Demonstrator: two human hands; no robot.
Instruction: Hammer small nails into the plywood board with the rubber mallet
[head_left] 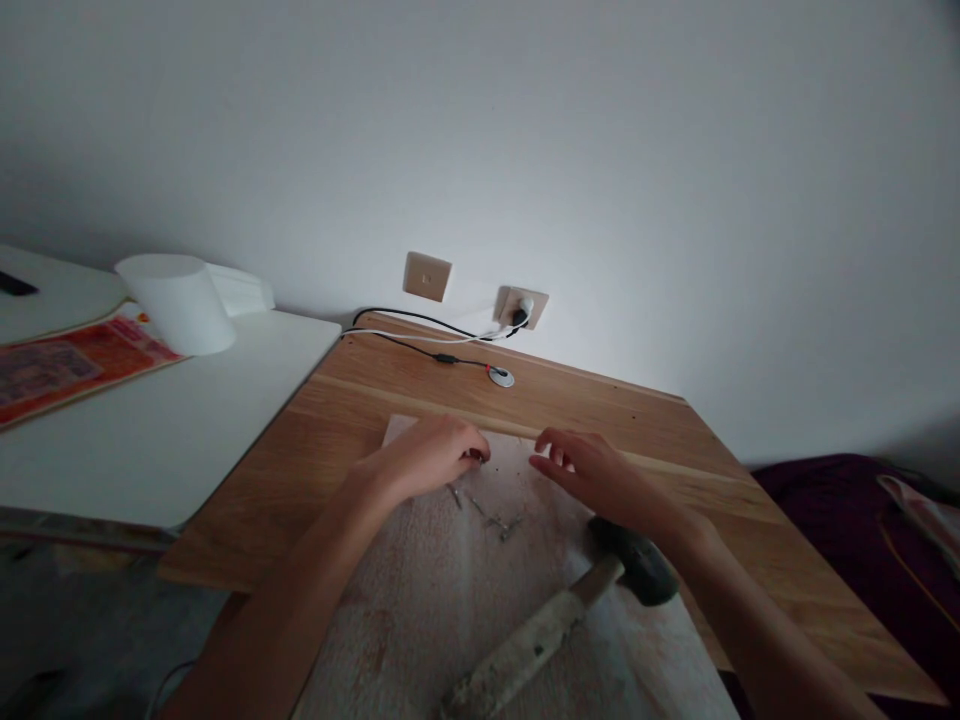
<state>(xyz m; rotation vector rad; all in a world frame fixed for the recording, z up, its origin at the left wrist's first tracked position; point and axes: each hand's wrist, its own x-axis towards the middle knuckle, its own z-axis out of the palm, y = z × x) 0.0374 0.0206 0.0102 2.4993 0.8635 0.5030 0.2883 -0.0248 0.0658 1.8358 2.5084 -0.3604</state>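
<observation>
Closest in, we've got a hammer with a black head and a scuffed, pale handle (562, 615), lying slantwise on a worn, whitish wooden board (427, 610), its head right by the right forearm. Up the board now: thin grey metal pieces, nails or screws (504, 527), scattered loosely just below the left hand (442, 452). That hand sits low at the board's far end, fingers curled in; something small and dark shows at the fingertips, and I can't tell whether it's gripped. Over to the right hand (592, 465): half open, thumb apart from bent fingers, holding nothing I can see. Everything's on a brown wood-grain surface (315, 450); beyond, black and white cables (420, 337) run to a beige wall socket (536, 312).
</observation>
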